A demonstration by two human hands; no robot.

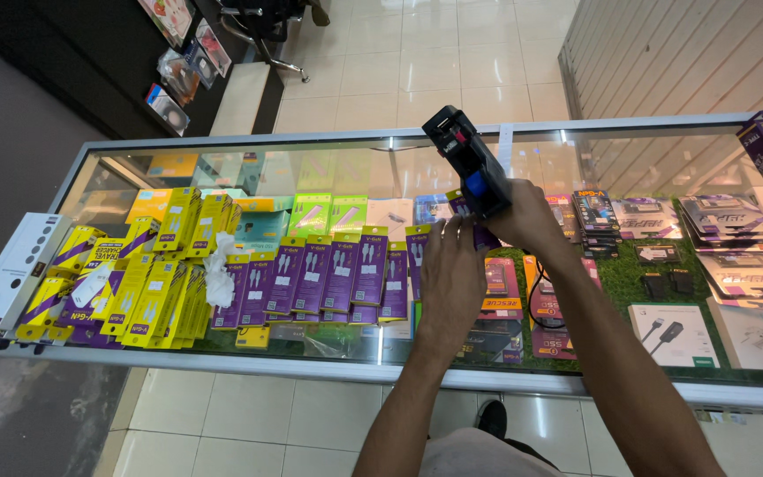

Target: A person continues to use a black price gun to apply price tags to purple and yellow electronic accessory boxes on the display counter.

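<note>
Purple pkts crowd glass counter by left hand.

Bright, even indoor light, sharp throughout.
Glare streaks across the clear glass counter top; soft sheen on the pale tiled floor; wide-angle bending toward edges.

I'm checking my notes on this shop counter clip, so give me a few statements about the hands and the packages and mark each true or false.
1. The right hand grips a black price-label gun. True.
2. The left hand holds a pair of scissors. False: it rests on a purple package in the row.
3. The purple packages lie on a glass counter. True.
4. The yellow packages are at the right end. False: they lie at the left end.
5. A crumpled white cloth lies between yellow and purple packages. True.
</note>
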